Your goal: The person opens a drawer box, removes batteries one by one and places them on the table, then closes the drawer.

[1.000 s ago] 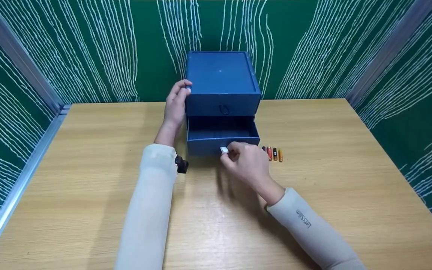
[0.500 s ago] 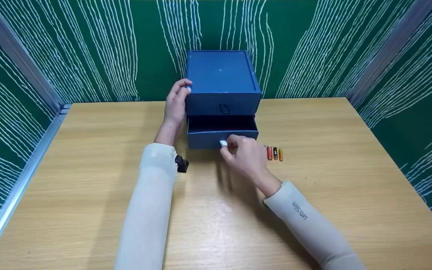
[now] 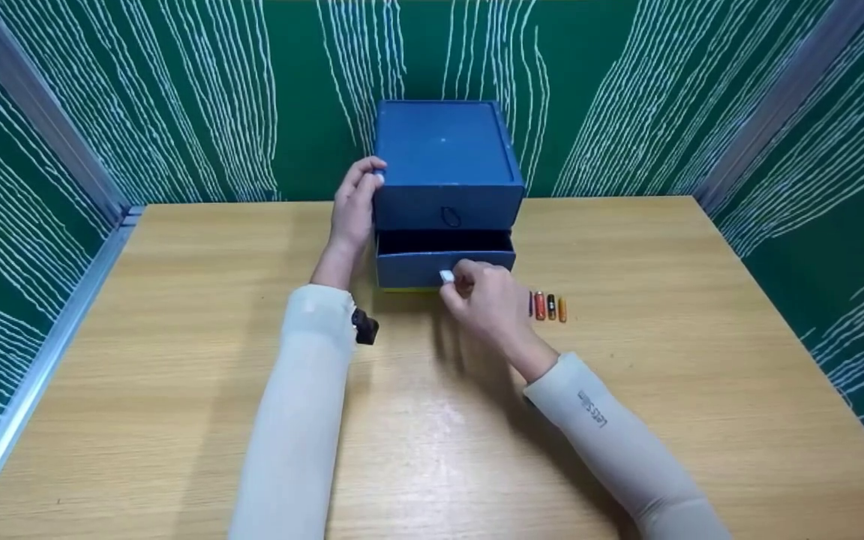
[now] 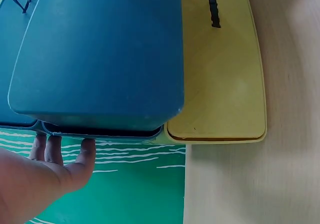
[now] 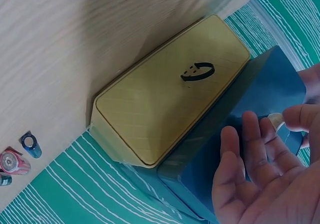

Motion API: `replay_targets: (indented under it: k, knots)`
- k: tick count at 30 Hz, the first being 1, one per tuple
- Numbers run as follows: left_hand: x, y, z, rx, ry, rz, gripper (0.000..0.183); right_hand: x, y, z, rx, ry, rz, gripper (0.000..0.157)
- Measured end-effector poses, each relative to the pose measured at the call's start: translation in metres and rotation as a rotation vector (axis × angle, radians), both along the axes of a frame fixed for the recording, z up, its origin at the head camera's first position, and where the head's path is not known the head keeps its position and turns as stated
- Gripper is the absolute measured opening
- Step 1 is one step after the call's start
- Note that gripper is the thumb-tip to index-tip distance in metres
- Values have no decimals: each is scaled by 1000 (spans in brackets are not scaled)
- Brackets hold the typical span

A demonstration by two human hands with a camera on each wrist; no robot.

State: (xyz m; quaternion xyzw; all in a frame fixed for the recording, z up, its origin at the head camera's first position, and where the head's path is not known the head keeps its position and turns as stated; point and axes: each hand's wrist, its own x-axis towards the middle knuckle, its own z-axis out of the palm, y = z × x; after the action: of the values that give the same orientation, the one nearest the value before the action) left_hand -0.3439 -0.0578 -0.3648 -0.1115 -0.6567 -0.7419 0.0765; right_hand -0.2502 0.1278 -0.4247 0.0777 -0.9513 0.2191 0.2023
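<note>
A blue drawer cabinet [image 3: 439,142] stands at the back of the table. Its middle drawer [image 3: 408,271] is partly pulled out, its inside dark. My right hand [image 3: 493,304] pinches the drawer handle on that drawer's front; the fingers mostly cover the handle, and a small pale piece [image 5: 275,120] shows at the fingertips. On the cabinet's left side rests my left hand [image 3: 352,214], its fingertips touching the wall near the top edge. Below the middle drawer is a yellow drawer [image 4: 222,78] with a black loop, pushed in. The top blue drawer [image 3: 409,208] is also pushed in.
Several small batteries [image 3: 540,306] stand or lie in a row on the wooden table [image 3: 402,450], just right of my right hand. Green walls [image 3: 597,90] with white lines enclose the back and sides. A black wrist camera [image 3: 365,328] sits on the left sleeve.
The middle drawer has slid inward toward the cabinet, my right hand moving away from me with it. A yellow strip now shows beneath it in the head view. My left hand has stayed in place.
</note>
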Motion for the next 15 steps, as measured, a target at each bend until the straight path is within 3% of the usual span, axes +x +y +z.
replay_targets:
  k: [6,15]
  knots:
    - [-3,0,-1,-15,2,8,23,-9,0,0,-7,-27,-3,15]
    - [11,2,10,29,-15,6,24,-21,-1,1,19,-9,-13,15]
